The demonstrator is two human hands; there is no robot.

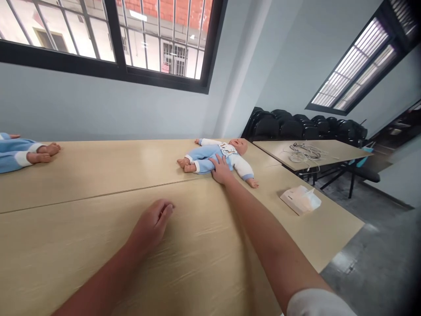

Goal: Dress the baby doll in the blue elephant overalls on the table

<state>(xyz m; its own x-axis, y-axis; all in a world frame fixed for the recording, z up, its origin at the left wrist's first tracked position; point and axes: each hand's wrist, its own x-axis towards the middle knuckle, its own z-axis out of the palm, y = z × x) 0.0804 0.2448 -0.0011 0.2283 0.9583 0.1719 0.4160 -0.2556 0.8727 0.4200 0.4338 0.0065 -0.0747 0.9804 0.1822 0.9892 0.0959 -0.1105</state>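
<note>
A baby doll (210, 158) in a blue and white outfit lies on its back on the pale wooden table (98, 228), its head toward the right and its bare feet toward the left. My right hand (222, 170) rests on the doll's belly and side with the fingers spread, not wrapped round it. Nearer to me, my left hand (154, 221) is curled into a loose fist at the tabletop, and nothing shows in it. The legs of a second doll (23, 156) in blue enter at the far left; the rest of that doll is cut off.
A tissue box (300, 199) stands toward the table's right edge. Beyond is another table (345, 151) with tangled cables (305, 152), and stacked black chairs (266, 126) behind it. The back wall (131, 109) and a barred window (158, 39) bound the far side.
</note>
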